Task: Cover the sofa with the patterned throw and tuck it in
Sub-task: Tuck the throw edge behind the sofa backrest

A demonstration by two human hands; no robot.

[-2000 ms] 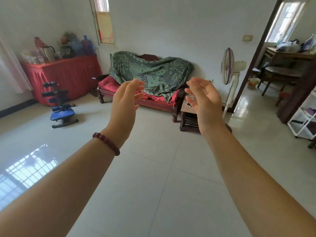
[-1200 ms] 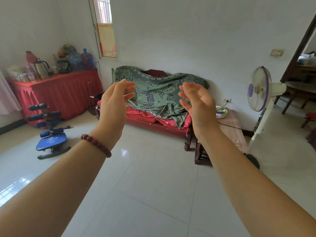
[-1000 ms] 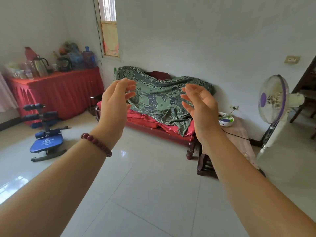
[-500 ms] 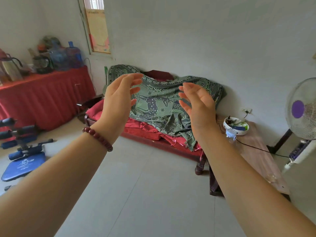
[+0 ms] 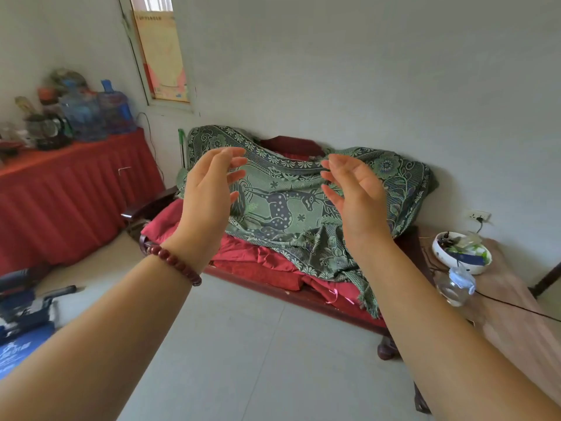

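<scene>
A green patterned throw [image 5: 291,205] with a deer design lies crumpled over the back and part of the seat of a dark wooden sofa [image 5: 306,294] against the far wall. Red bedding [image 5: 258,262] shows beneath it along the seat's front. My left hand [image 5: 209,192] and my right hand [image 5: 355,199] are raised in front of me, palms facing each other, fingers loosely spread, holding nothing. Both hands are in the air, short of the sofa and not touching the throw.
A low wooden side table [image 5: 516,317] with a white bowl [image 5: 461,253] and a glass jar [image 5: 455,287] stands right of the sofa. A red-skirted table [image 5: 69,192] with water jugs [image 5: 100,110] is at left. Blue exercise equipment [image 5: 21,323] sits on the tiled floor.
The sofa and throw have grown larger in view as I moved closer. Both hands stay raised and empty in the same pose. The standing fan has slid out of view on the right.
</scene>
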